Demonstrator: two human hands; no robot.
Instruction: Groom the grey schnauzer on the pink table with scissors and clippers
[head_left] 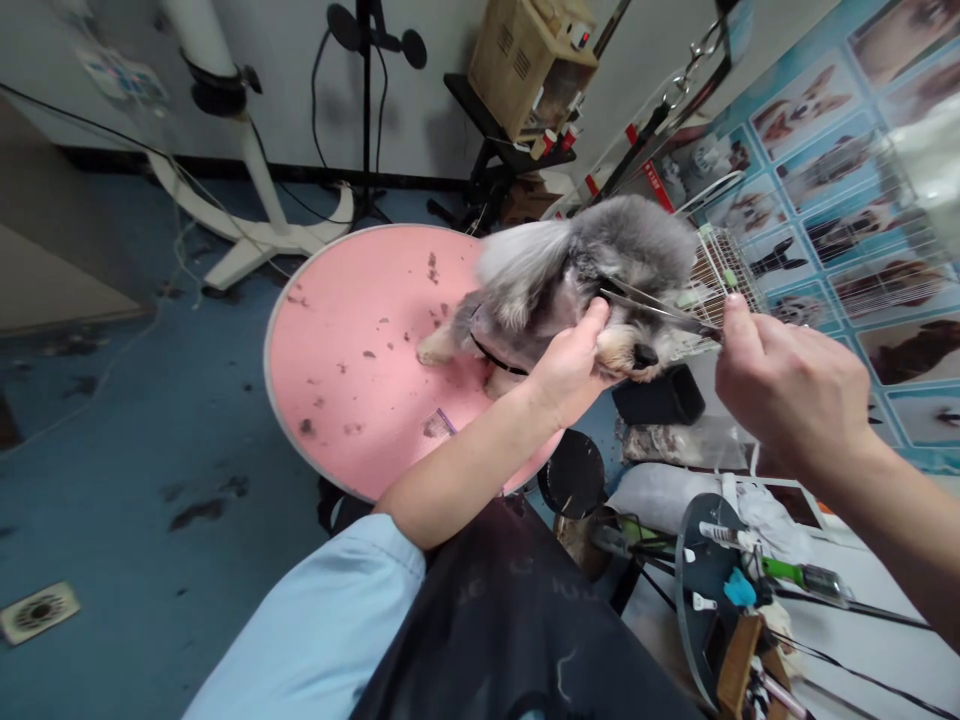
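A grey and white dog (pixel 630 235) stands on a round pink grooming table (pixel 360 290), its head towards me and a thin dark band at its neck. My left hand (pixel 570 355) is closed around the side of its muzzle, with the thumb up near the eye. In my right hand (pixel 795 385) is a pair of scissors (pixel 664 310). The blades point left across the dog's face, with their tips beside the eye and close to my left thumb. My right fingers hide most of the handles.
Hair clippings and a comb (pixel 446 420) lie on the table. At lower right, a dark tray (pixel 694 570) and a green-handled brush (pixel 802 575) sit among other tools. A wooden box (pixel 517 65) stands behind. A white stand (pixel 262 190) is at back left.
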